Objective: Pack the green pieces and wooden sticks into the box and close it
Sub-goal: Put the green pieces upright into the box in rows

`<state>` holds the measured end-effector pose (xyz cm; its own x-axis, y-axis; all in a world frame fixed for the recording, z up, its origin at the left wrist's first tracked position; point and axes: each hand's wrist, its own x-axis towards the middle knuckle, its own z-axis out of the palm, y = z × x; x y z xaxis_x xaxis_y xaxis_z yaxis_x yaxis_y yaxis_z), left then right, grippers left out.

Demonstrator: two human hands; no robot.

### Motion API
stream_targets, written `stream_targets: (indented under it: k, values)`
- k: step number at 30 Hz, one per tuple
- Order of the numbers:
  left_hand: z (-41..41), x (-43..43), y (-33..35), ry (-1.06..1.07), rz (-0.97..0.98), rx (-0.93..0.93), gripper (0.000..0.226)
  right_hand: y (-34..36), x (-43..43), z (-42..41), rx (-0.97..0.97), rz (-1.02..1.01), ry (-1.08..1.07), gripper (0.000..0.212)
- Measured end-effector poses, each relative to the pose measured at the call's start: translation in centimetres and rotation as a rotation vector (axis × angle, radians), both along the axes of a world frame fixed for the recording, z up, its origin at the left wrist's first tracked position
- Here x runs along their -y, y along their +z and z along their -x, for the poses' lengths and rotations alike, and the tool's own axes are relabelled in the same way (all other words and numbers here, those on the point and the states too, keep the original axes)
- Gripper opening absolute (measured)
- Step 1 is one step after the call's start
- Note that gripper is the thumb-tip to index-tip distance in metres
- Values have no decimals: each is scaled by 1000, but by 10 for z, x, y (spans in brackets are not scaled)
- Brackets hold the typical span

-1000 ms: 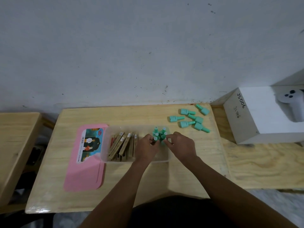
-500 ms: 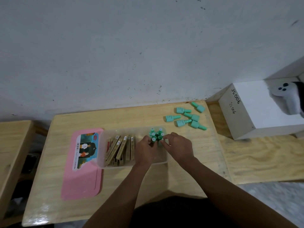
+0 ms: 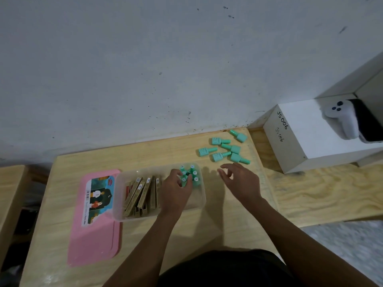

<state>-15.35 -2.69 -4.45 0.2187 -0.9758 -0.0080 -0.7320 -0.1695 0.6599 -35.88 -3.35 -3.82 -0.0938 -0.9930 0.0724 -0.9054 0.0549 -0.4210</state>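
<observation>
A clear plastic box (image 3: 202, 200) stands on the wooden table. Several wooden sticks (image 3: 141, 193) lie in its left half. Several green pieces (image 3: 191, 175) stand upright in its far right corner. My left hand (image 3: 176, 188) is inside the box, fingers against those upright pieces; whether it grips one is hidden. My right hand (image 3: 241, 181) hovers outside the box to its right, fingers spread, holding nothing. Several more green pieces (image 3: 224, 149) lie loose on the table beyond my right hand. The pink lid (image 3: 93, 235) lies flat left of the box.
A white box marked JS006 (image 3: 306, 137) sits at the right on a second wooden surface, with a white controller (image 3: 342, 119) on it. A grey wall runs behind the table. Another wooden table edge (image 3: 10, 193) shows at the far left.
My right hand has left the box and moved right, fingers opening, toward the loose green pieces. My left hand stays at the upright pieces. The camera view has shifted a little.
</observation>
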Motion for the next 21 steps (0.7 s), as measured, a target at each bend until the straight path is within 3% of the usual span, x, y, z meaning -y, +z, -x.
stream_targets:
  k: [4,8,12,16,21]
  values:
    - [15,14,16,-114,183,74,20,-10,11,44,11,-185,-179,32]
    - [50,43,21,-280,249,98,14,-24,24,72,-82,-363,-181,50]
    - [84,74,15,-397,61,107,19,-33,39,82,-94,-431,-134,55]
    - [107,98,0,-442,-234,287,40,-45,51,93,-90,-416,-35,44]
    - [122,111,-16,-487,-332,408,49,-45,53,114,-70,-349,68,32]
